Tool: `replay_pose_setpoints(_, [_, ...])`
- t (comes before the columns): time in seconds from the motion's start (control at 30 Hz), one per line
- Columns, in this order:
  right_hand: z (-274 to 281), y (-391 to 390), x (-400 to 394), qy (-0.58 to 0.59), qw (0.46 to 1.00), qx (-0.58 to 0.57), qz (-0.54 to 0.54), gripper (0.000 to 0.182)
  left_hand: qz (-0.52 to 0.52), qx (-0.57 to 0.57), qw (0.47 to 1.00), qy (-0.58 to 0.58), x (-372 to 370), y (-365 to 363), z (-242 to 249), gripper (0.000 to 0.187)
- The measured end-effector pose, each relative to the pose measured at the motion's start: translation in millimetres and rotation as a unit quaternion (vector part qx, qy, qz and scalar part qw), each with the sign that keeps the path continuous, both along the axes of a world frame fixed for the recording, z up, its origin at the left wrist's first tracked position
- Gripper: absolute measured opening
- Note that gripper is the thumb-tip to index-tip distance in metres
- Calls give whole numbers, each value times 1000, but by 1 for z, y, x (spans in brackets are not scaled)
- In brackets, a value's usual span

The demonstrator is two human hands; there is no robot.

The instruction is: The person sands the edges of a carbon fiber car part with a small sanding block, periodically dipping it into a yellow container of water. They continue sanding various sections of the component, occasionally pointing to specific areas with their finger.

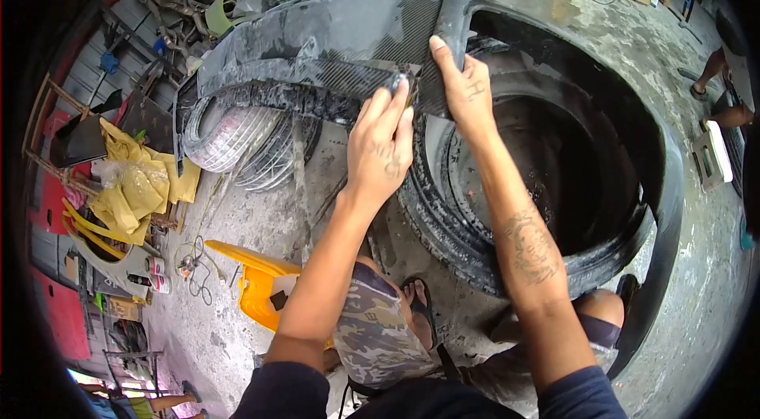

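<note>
Dark sleeves (281,389) lie nearest; ahead, the right hand (469,94) clasps the carbon-patterned bumper (348,23), which runs crosswise. Just leftward, the left hand (380,150) presses there, fingers close; what they hold, I cannot tell.

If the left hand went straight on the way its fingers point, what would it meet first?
Probably the dark panel: its carbon-patterned surface lies just ahead of the left hand, which seems to be at the panel's lower edge. One view leaves depth unclear.
</note>
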State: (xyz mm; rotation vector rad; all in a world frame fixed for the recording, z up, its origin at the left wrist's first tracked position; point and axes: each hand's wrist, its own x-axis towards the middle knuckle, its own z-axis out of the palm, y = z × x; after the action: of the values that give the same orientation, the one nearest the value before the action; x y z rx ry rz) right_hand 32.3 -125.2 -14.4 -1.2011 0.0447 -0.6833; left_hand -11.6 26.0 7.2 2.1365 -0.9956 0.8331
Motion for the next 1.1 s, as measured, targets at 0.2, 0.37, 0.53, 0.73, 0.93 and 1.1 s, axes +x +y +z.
replay_pose_setpoints(0.2, [2,-7,-13,56,995,29,77,45,4,23,1000,-8,16,-14,4,37])
replay_pose_setpoints(0.37, [2,-6,-9,28,999,13,37,43,24,39,999,15,26,-15,11,37])
replay_pose_setpoints(0.53, [10,-1,-11,2,999,25,33,42,5,2,1000,-8,-1,0,-5,36])
replay_pose_setpoints(0.73, [3,-7,-16,52,996,21,65,43,-19,-43,998,37,38,-18,12,30])
replay_pose_setpoints(0.93, [4,-3,-6,11,998,31,50,39,-12,-55,998,32,7,8,-2,35])
replay_pose_setpoints(1.1, [-2,-8,-13,36,996,39,71,40,-28,-12,1000,-1,23,-14,4,34])
